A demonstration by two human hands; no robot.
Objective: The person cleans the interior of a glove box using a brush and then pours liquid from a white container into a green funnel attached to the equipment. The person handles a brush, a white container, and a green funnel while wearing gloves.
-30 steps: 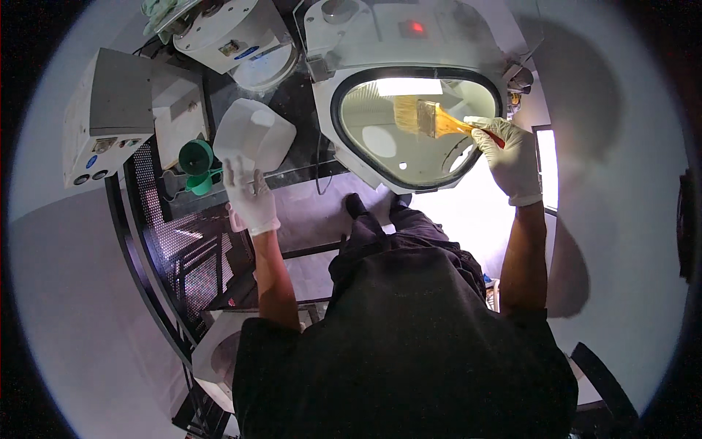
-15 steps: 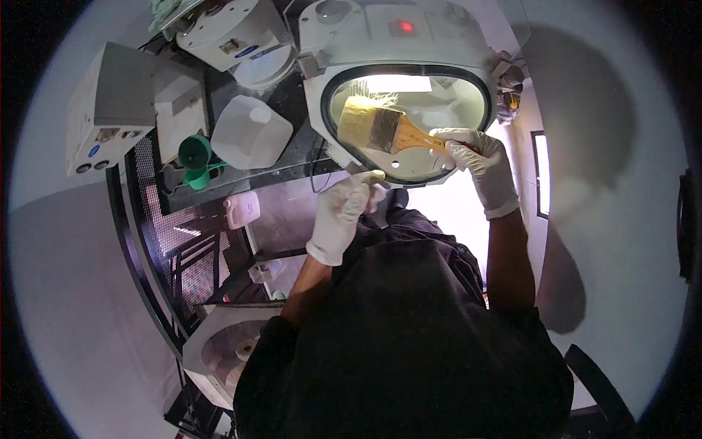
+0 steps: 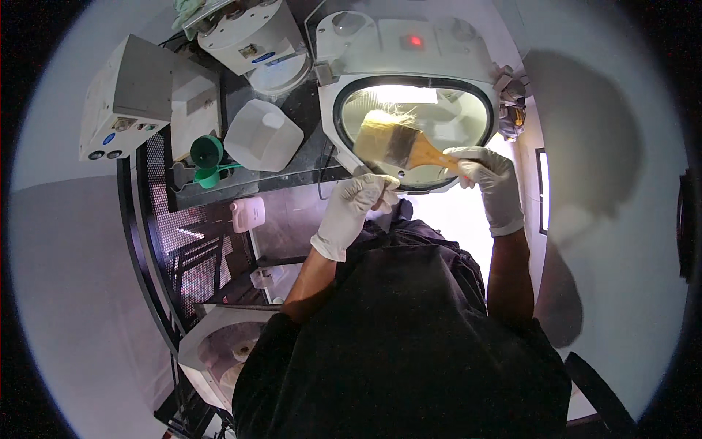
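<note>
My right hand (image 3: 491, 186), in a white glove, is closed round the wooden handle of a wide flat brush (image 3: 395, 143). The brush lies nearly level, its pale bristles pointing left, in front of the lit oval window (image 3: 446, 110) of a white cabinet-like machine (image 3: 398, 55). My left hand (image 3: 352, 208), also gloved, is below the window's lower left edge, under the bristle end and apart from it. Its fingers are curled together. Whether something small is pinched in them, I cannot make out.
On the dark bench (image 3: 289, 175) at left stand a translucent white container (image 3: 265, 137), a green cup (image 3: 207, 151) and a grey-white box-shaped unit (image 3: 135, 91). A pink jug (image 3: 248, 214) is below. Another windowed machine (image 3: 208, 351) sits lower left. A wall (image 3: 621, 241) is at right.
The view has shifted slightly, so the bench and machine appear further right and lower. The brush stays in my right hand; my left fingers have curled in, the extended one drawn back.
</note>
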